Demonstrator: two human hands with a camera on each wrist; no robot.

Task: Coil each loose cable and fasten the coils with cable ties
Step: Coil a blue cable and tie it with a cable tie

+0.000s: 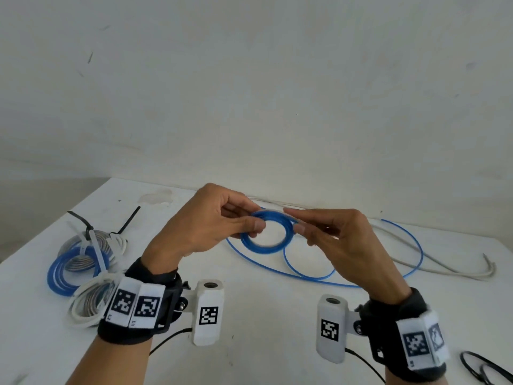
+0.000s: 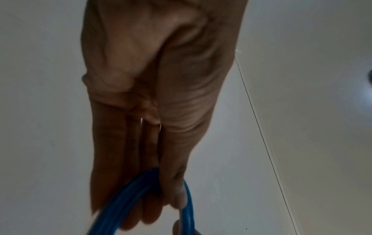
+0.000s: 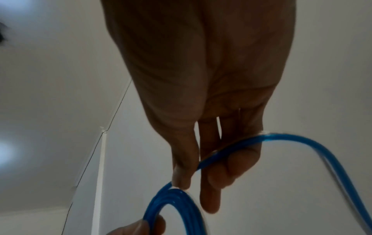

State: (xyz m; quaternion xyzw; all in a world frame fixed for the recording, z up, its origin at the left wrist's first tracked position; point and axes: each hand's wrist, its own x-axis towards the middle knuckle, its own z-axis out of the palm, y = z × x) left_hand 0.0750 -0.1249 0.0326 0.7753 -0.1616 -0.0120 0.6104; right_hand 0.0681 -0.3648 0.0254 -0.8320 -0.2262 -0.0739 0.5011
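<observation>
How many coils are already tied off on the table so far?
3, stacked at the table's left: a silvery-grey coil at the back, a blue coil before it, a white coil nearest, partly behind the left hand's wristband. More may be hidden.

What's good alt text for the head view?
Two bare hands hold a small blue cable coil above a white table: the left hand pinches its left side, the right hand feeds in cable whose loose remainder loops across the table. Finished tied coils lie at left.
</observation>
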